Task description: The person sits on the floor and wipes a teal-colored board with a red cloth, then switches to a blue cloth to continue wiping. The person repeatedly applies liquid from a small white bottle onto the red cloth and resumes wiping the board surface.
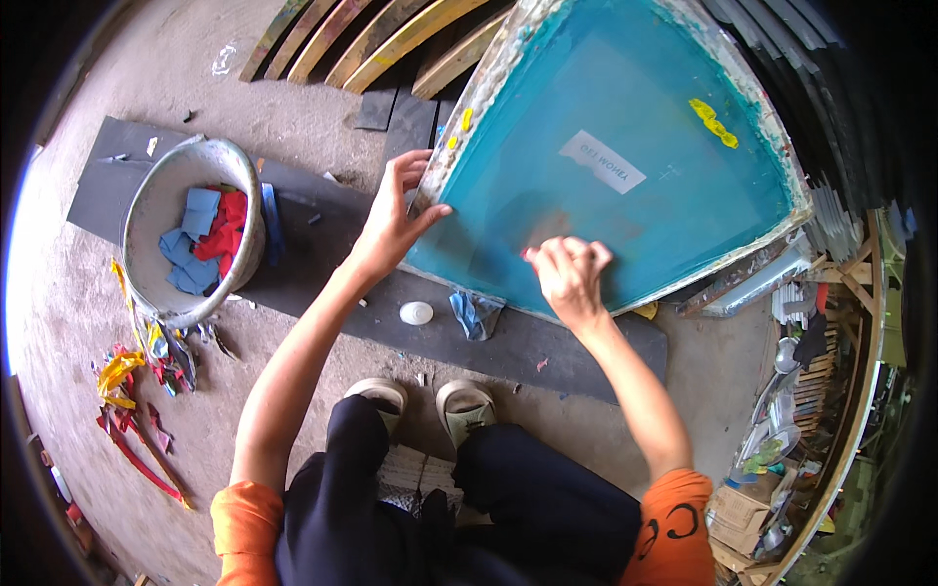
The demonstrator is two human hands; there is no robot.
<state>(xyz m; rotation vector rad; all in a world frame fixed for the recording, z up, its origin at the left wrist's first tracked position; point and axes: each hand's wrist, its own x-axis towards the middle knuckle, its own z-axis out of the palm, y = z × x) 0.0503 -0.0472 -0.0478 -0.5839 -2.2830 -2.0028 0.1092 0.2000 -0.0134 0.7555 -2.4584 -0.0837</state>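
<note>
A large screen-printing frame [782, 220] with a pale, paint-crusted rim and teal mesh [635, 88] leans in front of me. My left hand [396, 205] grips its left edge, thumb on the inner side and fingers over the rim. Low on the mesh, my right hand [570, 273] is closed and pressed down. A bit of red, seemingly a small scrap [528, 253], shows at its fingertips; the rest is hidden. Just above the knuckles lies a faint reddish-brown smear [552, 227]. A white label [601, 162] and a yellow streak [713, 123] are on the mesh.
A grey bucket [137, 220] holding blue and red cloth pieces stands at left on a dark board [322, 225]. A white oval object [415, 313] and a blue rag [476, 314] lie below the frame. Coloured scraps [119, 376] litter the floor. Wooden bars [391, 49] rest behind.
</note>
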